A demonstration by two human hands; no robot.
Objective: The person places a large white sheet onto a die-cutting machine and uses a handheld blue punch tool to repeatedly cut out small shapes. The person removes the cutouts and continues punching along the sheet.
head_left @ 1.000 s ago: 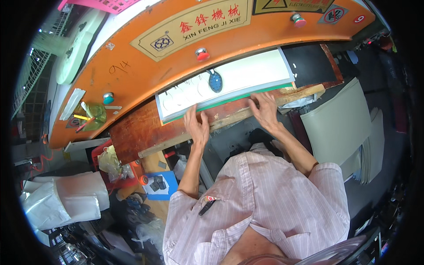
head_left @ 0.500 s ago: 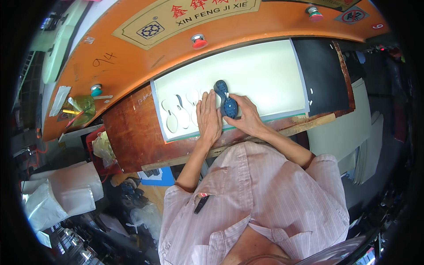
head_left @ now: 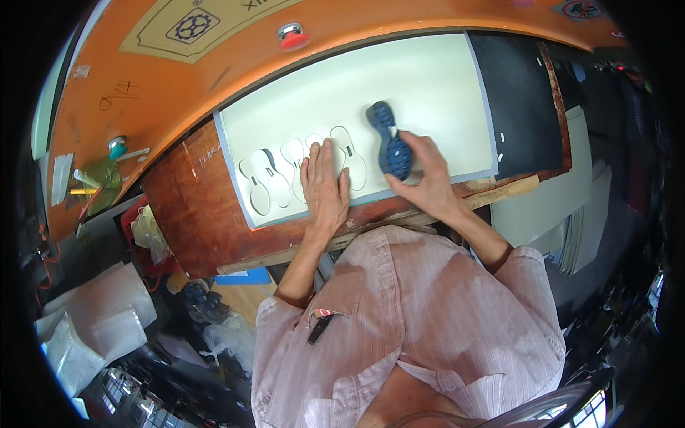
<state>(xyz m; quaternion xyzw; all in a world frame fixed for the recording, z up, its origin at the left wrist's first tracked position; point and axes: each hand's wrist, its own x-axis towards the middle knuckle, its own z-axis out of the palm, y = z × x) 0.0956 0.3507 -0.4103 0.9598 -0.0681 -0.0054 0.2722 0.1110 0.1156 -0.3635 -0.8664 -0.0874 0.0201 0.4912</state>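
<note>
My right hand (head_left: 432, 182) grips a dark blue, sole-shaped cutting die (head_left: 394, 153) by its right side and near end, thumb and fingers around the edge. The die is over the white sheet (head_left: 435, 75); whether it touches the sheet I cannot tell. To its left, a row of cut sole outlines marks the sheet, the nearest being an outlined sole piece (head_left: 351, 160). My left hand (head_left: 325, 191) lies flat across the outlines with fingers stretched out, holding nothing and covering part of them.
Beyond the sheet runs an orange machine beam (head_left: 235, 60) with a red push button (head_left: 292, 37) and a green knob (head_left: 117, 147). The reddish-brown worktable (head_left: 182, 210) shows at left, a black mat (head_left: 510, 107) at right. A cup of pens (head_left: 100, 182) is fixed at far left.
The die and my right hand have moved rightward, away from the outlines, uncovering another cut sole outline. My left hand is now apart from the die. The whole view has shifted somewhat.
</note>
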